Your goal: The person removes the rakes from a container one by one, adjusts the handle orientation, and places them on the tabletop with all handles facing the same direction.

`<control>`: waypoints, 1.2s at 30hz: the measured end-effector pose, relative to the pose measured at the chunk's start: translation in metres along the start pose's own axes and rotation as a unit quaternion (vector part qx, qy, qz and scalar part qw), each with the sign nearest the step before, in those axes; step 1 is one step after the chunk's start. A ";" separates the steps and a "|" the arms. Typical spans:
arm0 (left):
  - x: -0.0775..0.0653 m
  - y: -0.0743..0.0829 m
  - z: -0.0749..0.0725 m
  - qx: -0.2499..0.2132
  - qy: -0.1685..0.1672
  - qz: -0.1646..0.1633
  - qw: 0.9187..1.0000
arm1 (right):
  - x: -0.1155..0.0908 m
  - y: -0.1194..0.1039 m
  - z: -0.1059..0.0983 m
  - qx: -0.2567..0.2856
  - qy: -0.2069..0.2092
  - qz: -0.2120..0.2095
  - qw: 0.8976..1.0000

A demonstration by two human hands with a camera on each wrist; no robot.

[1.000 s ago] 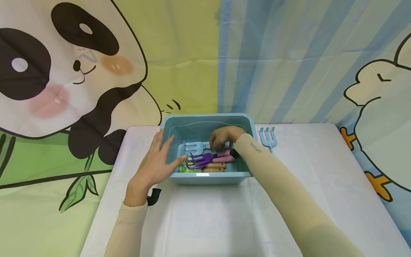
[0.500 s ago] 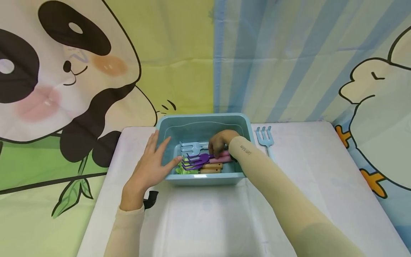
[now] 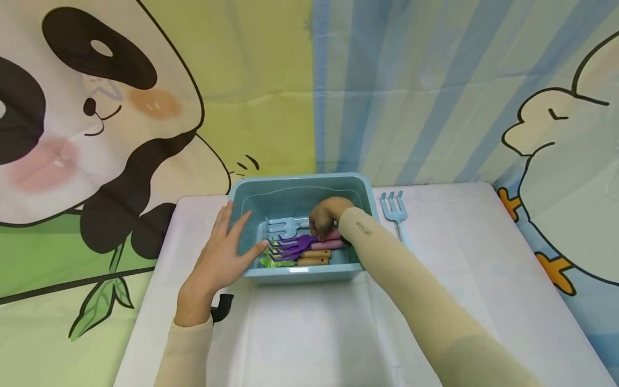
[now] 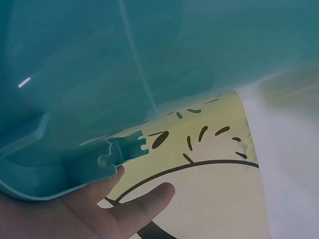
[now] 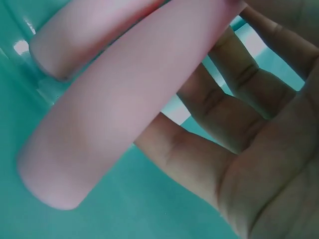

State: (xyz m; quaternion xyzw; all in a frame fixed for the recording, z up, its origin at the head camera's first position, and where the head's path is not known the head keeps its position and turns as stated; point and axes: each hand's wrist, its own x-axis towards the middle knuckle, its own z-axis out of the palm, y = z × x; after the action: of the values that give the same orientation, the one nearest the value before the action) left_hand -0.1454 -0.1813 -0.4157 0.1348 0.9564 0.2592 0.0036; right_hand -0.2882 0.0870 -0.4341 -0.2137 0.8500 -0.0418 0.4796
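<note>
My right hand (image 3: pixel 325 216) reaches down into a light blue plastic bin (image 3: pixel 302 273). Its fingers curl at the upper of two pink-handled purple hand rakes (image 3: pixel 301 242), pinching it near the top of the handle. In the right wrist view that pink handle (image 5: pixel 107 104) lies across the fingers, and a second pink handle (image 5: pixel 82 35) is behind it. My left hand (image 3: pixel 220 255) rests with spread fingers against the bin's left rim; the left wrist view shows its fingers (image 4: pixel 144 204) beside the bin's outer wall.
Inside the bin are a light blue hand fork (image 3: pixel 285 227) and green tools with wooden handles (image 3: pixel 313 262). Another light blue fork (image 3: pixel 397 214) lies on the white-covered table (image 3: pixel 309 333) to the right of the bin. A printed cartoon backdrop (image 3: pixel 261 97) stands behind.
My right hand has moved from beside the blue fork's handle toward the front, onto a pink handle. My left hand keeps its place at the rim. The head view has shifted slightly.
</note>
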 end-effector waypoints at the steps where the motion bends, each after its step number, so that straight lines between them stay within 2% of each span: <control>1: 0.000 0.000 0.000 0.000 0.000 0.001 1.000 | 0.000 0.000 0.000 0.006 -0.005 -0.006 1.000; 5: 0.000 0.000 0.001 -0.002 0.000 0.002 1.000 | -0.001 0.000 -0.001 0.033 -0.029 -0.028 0.999; 8: 0.000 -0.001 0.001 -0.001 0.002 0.002 1.000 | -0.004 -0.002 -0.001 0.059 -0.031 -0.046 0.997; 17: -0.002 -0.002 0.000 0.005 -0.003 -0.006 1.000 | -0.010 -0.004 -0.002 0.158 0.032 -0.042 0.986; 25: -0.001 0.001 -0.001 0.005 -0.003 -0.004 1.000 | -0.008 -0.002 -0.005 0.147 0.056 -0.059 0.986; 36: 0.000 0.001 0.001 0.008 -0.009 -0.007 1.000 | -0.012 -0.001 -0.006 0.185 0.052 -0.062 0.979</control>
State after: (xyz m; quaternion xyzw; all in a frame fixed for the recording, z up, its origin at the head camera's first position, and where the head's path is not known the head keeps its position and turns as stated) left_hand -0.1451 -0.1803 -0.4158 0.1305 0.9592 0.2503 0.0126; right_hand -0.2873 0.0906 -0.4210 -0.1708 0.8365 -0.2391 0.4625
